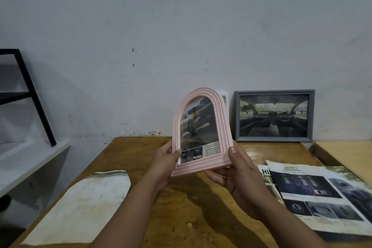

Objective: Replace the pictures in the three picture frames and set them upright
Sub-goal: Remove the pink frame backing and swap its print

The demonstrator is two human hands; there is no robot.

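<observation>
I hold a pink arched picture frame (202, 133) upright above the wooden table (181, 217), its front facing me with a car picture inside. My left hand (168, 159) grips its lower left edge, thumb on the front. My right hand (235, 175) grips the lower right corner from below and behind. A grey rectangular frame (274, 116) with a car-interior picture stands upright against the wall at the back right. A sliver of a white frame (225, 98) shows behind the pink one, mostly hidden.
An arch-shaped white paper (84, 207) lies face down on the table's left side. Car brochure pages (322, 195) lie at the right. A white shelf with a black metal rack (30, 96) stands to the left. A lighter second table (348, 153) adjoins on the right.
</observation>
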